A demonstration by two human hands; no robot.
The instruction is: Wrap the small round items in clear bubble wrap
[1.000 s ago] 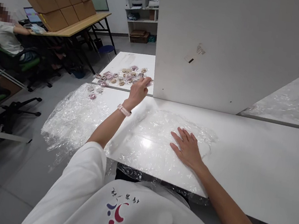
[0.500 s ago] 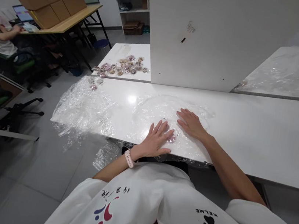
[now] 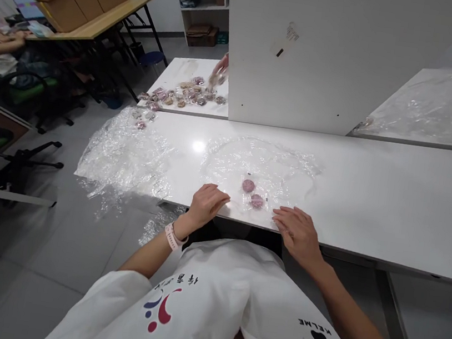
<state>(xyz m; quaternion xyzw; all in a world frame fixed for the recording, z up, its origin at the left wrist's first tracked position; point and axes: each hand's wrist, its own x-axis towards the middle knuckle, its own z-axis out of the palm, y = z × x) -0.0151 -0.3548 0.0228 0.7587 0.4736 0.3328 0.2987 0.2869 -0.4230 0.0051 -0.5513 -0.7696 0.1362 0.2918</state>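
Note:
A sheet of clear plastic wrap (image 3: 261,155) lies spread at the front of the white table. On its near part sit two small pinkish round pieces in clear packets, one pink disc (image 3: 248,185) and, closer to me, another pink disc (image 3: 257,201). My left hand (image 3: 207,205), with a pale watch band on its wrist, is left of the discs; its fingers pinch the wrap's near edge. To their right, my right hand (image 3: 298,233) has its fingers bent and pressed together at the same edge. The transparent film between the fingertips is hard to see.
Crumpled clear plastic (image 3: 122,160) hangs off the table's left end. Many small wrapped pieces (image 3: 194,95) lie on the adjoining table, where another person's hand (image 3: 221,67) reaches in. A tall white panel (image 3: 309,58) stands behind. More plastic film (image 3: 436,109) lies at right.
Both hands were flat and spread on the wrap, the left partly over the discs. They have drawn back to the table edge and closed. Another person's hand has appeared over the wrapped pieces.

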